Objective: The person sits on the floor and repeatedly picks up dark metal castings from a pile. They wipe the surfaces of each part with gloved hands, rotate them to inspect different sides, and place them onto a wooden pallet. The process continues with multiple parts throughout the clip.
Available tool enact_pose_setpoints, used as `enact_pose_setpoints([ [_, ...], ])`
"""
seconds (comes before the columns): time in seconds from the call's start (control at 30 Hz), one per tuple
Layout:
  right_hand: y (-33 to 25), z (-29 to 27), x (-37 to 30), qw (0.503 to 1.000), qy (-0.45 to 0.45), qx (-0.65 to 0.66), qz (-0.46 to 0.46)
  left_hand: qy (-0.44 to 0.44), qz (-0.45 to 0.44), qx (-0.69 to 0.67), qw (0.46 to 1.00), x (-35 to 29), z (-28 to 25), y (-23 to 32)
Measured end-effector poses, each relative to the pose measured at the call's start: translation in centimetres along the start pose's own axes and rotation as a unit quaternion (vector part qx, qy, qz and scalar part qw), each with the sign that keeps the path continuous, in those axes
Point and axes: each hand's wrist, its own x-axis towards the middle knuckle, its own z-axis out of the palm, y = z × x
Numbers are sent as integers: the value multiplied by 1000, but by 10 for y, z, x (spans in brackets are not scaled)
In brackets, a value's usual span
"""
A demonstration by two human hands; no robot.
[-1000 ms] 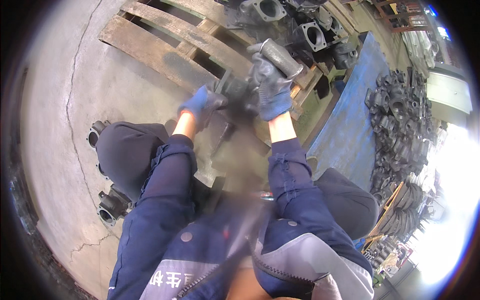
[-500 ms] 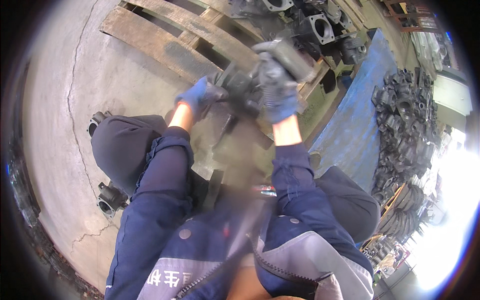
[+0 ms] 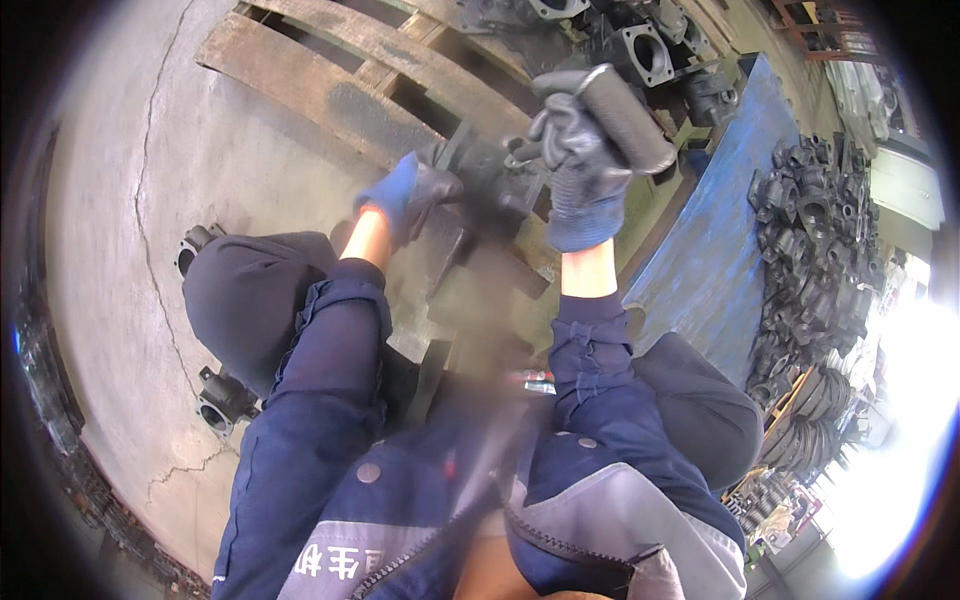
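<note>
My left hand (image 3: 415, 197), in a blue and dark-coated glove, has its fingers closed on the near left side of a dark metal casting (image 3: 485, 175) in front of me. My right hand (image 3: 583, 165), gloved alike, grips a thick, dark grey cylindrical tool (image 3: 627, 122), raised to the right of the casting. The tool's exact kind does not show. Below the casting stand dark metal pieces (image 3: 455, 262), partly hidden by a brownish blur.
A wooden pallet (image 3: 300, 85) lies ahead, with flanged castings (image 3: 645, 55) at its far right. A worn blue panel (image 3: 700, 240) slopes on the right, beside a large heap of dark castings (image 3: 810, 240). Two castings (image 3: 222, 402) rest on the cracked floor by my left leg.
My right hand has moved right and slightly toward me with the cylindrical tool, which now shows more sharply. My left hand stays at the casting.
</note>
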Motion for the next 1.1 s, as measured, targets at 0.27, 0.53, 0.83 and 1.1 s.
enact_pose_setpoints([
  [0.27,-2,1,4,998,-10,15,-53,-50,51,-5,997,-8,-14,14],
  [0.53,-3,-3,1,1000,-29,-4,-4,9,42,-47,998,-21,4,23],
  [0.83,14,4,7,984,13,-163,-67,3,-13,-23,1000,0,2,-1],
  [1.1,1,-3,4,998,-6,-56,7,-1,43,-95,995,4,10,-21],
])
